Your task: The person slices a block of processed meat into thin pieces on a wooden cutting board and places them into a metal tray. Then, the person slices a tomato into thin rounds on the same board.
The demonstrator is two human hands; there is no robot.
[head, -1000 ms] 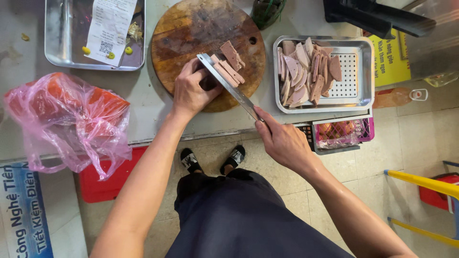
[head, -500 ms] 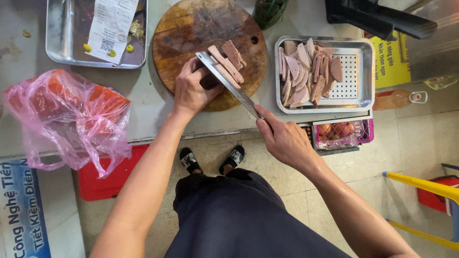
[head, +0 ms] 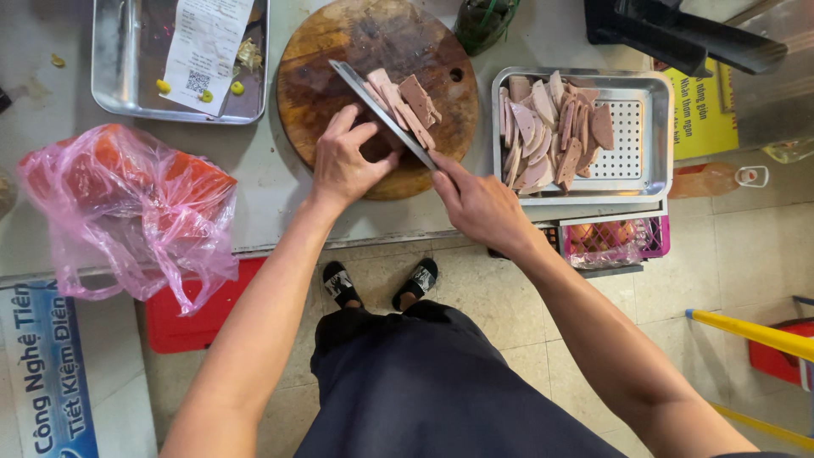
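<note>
The right hand (head: pixel 479 203) grips the handle of a cleaver (head: pixel 381 114), whose flat blade carries several pinkish meat slices (head: pixel 407 106) above the round wooden cutting board (head: pixel 339 51). The left hand (head: pixel 343 161) rests with loosely curled fingers on the board, just beside the blade, holding nothing. To the right on the desk (head: pixel 263 195) sits a perforated metal tray (head: pixel 644 136) heaped with more slices. A pink plastic bag (head: pixel 127 212) lies to the left.
</note>
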